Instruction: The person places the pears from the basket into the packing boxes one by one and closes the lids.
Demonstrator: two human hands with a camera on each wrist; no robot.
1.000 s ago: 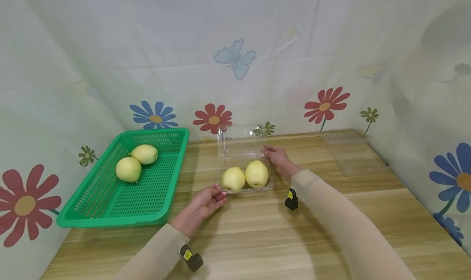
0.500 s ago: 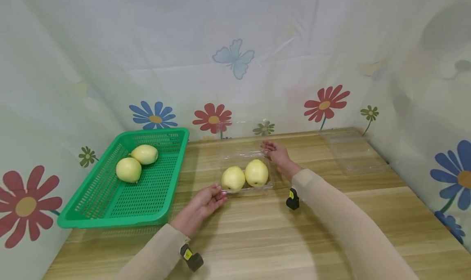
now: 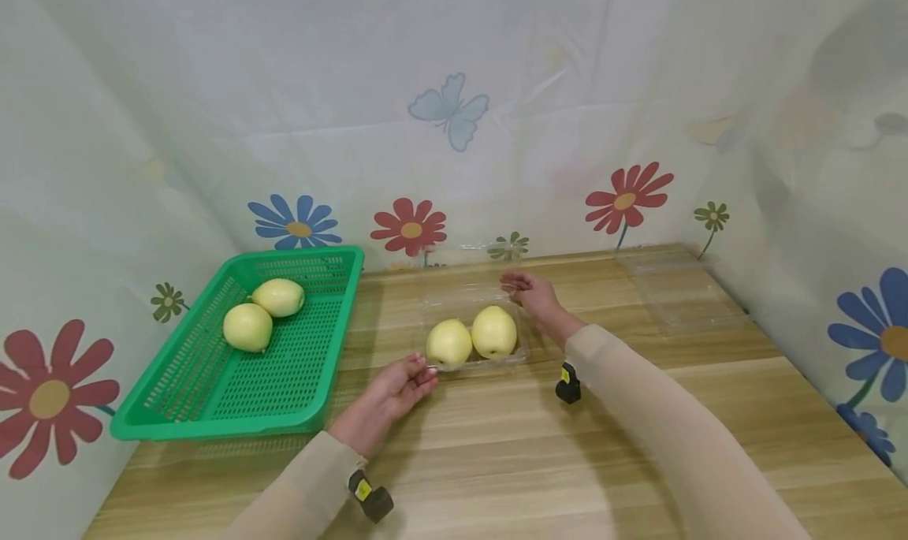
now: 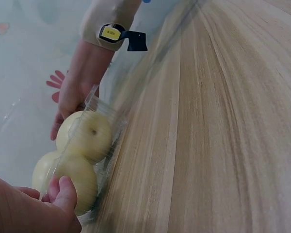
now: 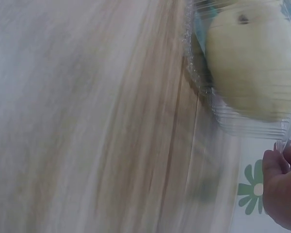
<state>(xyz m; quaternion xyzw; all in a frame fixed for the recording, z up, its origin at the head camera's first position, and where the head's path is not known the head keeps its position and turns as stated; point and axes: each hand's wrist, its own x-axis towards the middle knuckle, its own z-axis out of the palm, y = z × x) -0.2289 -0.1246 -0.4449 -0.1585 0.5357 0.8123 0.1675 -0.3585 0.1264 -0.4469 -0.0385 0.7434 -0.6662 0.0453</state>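
Note:
Two pale yellow pears (image 3: pixel 493 332) sit side by side in a clear plastic clamshell box (image 3: pixel 525 354) on the table. Its transparent lid (image 3: pixel 461 284) stands raised at the back, leaning away. My left hand (image 3: pixel 393 392) pinches the box's front left corner; in the left wrist view the thumb lies against the rim beside a pear (image 4: pixel 75 182). At the back right, my right hand (image 3: pixel 532 294) pinches the clear plastic edge near the hinge side, and the right wrist view shows its fingertips (image 5: pixel 274 165) on that edge.
To the left stands a green perforated basket (image 3: pixel 301 426) with two more pears (image 3: pixel 248 327). Another clear plastic container (image 3: pixel 684 296) lies at the back right of the wooden table (image 3: pixel 511 461). A flower-printed curtain (image 3: pixel 340 162) borders the back and sides.
My right hand has shifted slightly back and left along the box's edge. The lid has tilted farther back. My left hand and the pears have stayed put.

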